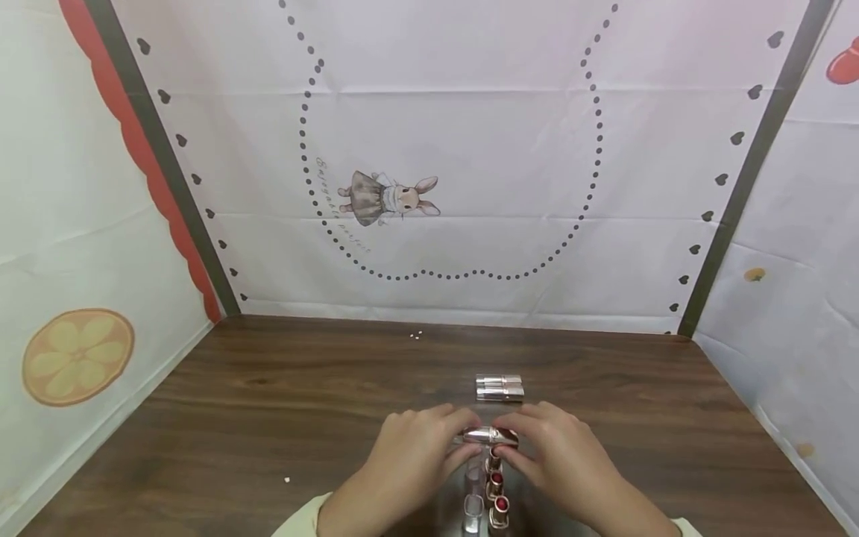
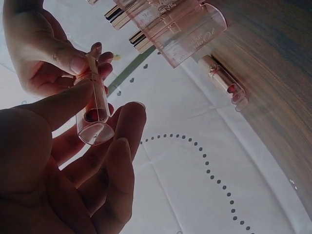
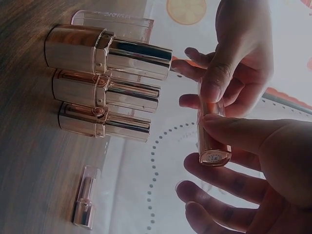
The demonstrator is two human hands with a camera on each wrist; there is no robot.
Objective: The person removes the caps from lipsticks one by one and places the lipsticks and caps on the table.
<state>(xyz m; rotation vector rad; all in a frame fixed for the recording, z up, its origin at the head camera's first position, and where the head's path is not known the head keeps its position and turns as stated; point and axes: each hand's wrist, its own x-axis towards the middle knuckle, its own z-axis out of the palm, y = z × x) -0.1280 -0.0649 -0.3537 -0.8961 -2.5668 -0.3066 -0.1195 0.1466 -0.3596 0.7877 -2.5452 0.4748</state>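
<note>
Both hands hold one capped lipstick sideways above the table. My left hand pinches its clear cap end between thumb and fingers, and the dark red bullet shows through the cap in the left wrist view. At the opposite end, my right hand grips the shiny rose-gold base, whose round-cornered bottom label faces the right wrist camera. Just below the hands stand three uncapped lipsticks in a row, red tips up. Beside them on the left are upright clear caps.
Beyond the hands, two capped lipsticks lie side by side on the dark wooden table. Small white bits lie near the back edge, another at the left. Printed cloth walls enclose the table's back and sides.
</note>
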